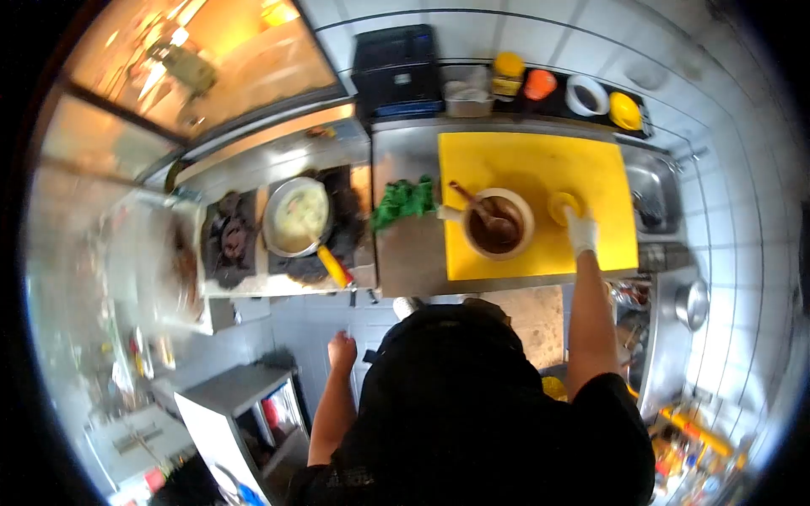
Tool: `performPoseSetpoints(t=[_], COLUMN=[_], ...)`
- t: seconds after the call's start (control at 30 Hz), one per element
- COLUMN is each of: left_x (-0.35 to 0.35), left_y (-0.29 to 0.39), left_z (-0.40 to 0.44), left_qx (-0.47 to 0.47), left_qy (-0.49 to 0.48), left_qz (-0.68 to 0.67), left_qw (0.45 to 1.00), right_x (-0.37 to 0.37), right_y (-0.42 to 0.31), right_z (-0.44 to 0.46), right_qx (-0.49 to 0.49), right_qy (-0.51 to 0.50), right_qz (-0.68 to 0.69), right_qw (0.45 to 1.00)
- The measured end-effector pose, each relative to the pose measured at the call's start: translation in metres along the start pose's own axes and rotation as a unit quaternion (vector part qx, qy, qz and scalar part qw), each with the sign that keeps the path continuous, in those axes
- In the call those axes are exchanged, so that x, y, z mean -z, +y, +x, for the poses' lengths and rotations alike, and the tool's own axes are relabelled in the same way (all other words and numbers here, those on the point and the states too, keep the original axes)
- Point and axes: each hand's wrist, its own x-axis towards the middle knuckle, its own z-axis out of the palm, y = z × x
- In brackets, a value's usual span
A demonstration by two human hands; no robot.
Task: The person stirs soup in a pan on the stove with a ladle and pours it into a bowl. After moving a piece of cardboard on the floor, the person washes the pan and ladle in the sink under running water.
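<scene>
My right hand (582, 232), in a whitish glove, grips the near right rim of a small yellow bowl (558, 207) on the yellow cutting board (591, 169). Left of it on the board stands a light-coloured saucepan (528, 221) with dark brown contents. A brown spoon (499, 226) rests in the pan, its handle over the upper left rim. My left hand (342, 350) is bare and closed, hanging over the floor before the stove with nothing visible in it. A blurred green cloth (405, 202) lies left of the board.
On the stove at left sits a pan (295, 215) of pale, creamy food, its yellow-red handle (335, 266) jutting toward me. A metal sink (654, 198) lies right of the board. Behind stand a black box (396, 67), a yellow-lidded jar (507, 74) and a white bowl (586, 94).
</scene>
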Motion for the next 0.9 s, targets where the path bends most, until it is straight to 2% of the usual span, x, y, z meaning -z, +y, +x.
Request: performPoseSetpoints(t=[0.03,0.07,0.1,0.17,0.2,0.23,0.3,0.33,0.37,0.4,0.43,0.5,0.53,0.57,0.63,0.67,0.73,0.77,0.83,0.87,0.9], left_x=[0.016,0.028,0.04,0.093,0.103,0.133,0.176,0.183,0.193,0.2,0.199,0.192,0.194,0.198,0.212,0.226,0.258,0.269,0.272,0.274,0.279], left_y=[0.01,0.015,0.023,0.072,0.074,0.104,0.142,0.149,0.159,0.165,0.163,0.154,0.15,0.144,0.135,0.136,0.137,0.133,0.106,0.095,0.093], left_z=[0.002,0.004,0.006,0.0,0.012,0.008,0.01,0.022,0.027,0.03,0.04,0.059,0.061,0.061,0.053,0.04,0.012,0.003,0.011,0.017,0.025], left_qx=[0.061,0.066,0.067,0.026,-0.034,-0.097,-0.218,-0.262,-0.299,-0.334,-0.346,-0.372,-0.369,-0.367,-0.377,-0.375,-0.368,-0.377,-0.262,-0.197,-0.105], left_qy=[0.04,0.134,0.227,0.335,0.371,0.417,0.35,0.332,0.307,0.279,0.262,0.229,0.219,0.208,0.209,0.198,0.171,0.236,0.213,0.194,0.175], left_qz=[-0.048,-0.093,-0.136,-0.225,-0.195,-0.122,-0.083,-0.003,0.075,0.152,0.161,0.181,0.179,0.177,0.171,0.135,0.064,-0.004,-0.266,-0.39,-0.579], left_qw=[0.996,0.984,0.962,0.914,0.907,0.895,0.907,0.906,0.9,0.887,0.886,0.881,0.885,0.889,0.886,0.895,0.912,0.896,0.903,0.878,0.79], right_x=[-0.009,0.006,0.007,0.024,0.03,0.032,0.023,0.007,-0.002,-0.038,-0.044,-0.083,-0.108,-0.118,-0.137,-0.179,-0.209,-0.213,-0.215,-0.221,-0.225], right_y=[0.005,-0.023,-0.033,-0.081,-0.11,-0.136,-0.183,-0.198,-0.213,-0.205,-0.228,-0.25,-0.256,-0.269,-0.289,-0.28,-0.296,-0.305,-0.323,-0.329,-0.336], right_z=[0.003,-0.018,-0.026,-0.061,-0.078,-0.095,-0.135,-0.153,-0.164,-0.163,-0.187,-0.218,-0.228,-0.243,-0.27,-0.278,-0.284,-0.289,-0.302,-0.308,-0.313], right_qx=[0.005,-0.009,0.023,0.121,0.169,0.211,0.291,0.295,0.295,0.281,0.323,0.267,0.262,0.261,0.198,0.209,0.111,0.079,0.017,-0.027,-0.07], right_qy=[0.067,0.088,0.13,0.143,0.154,0.141,0.115,0.03,-0.039,-0.162,-0.215,-0.39,-0.46,-0.508,-0.554,-0.528,-0.645,-0.661,-0.689,-0.685,-0.678], right_qz=[-0.045,-0.025,-0.032,0.01,0.033,0.064,0.125,0.286,0.25,0.281,0.26,0.266,0.225,0.205,0.188,0.241,0.263,0.289,0.34,0.359,0.378], right_qw=[0.997,0.996,0.991,0.982,0.973,0.965,0.942,0.911,0.921,0.903,0.884,0.84,0.818,0.795,0.786,0.787,0.709,0.688,0.64,0.634,0.626])
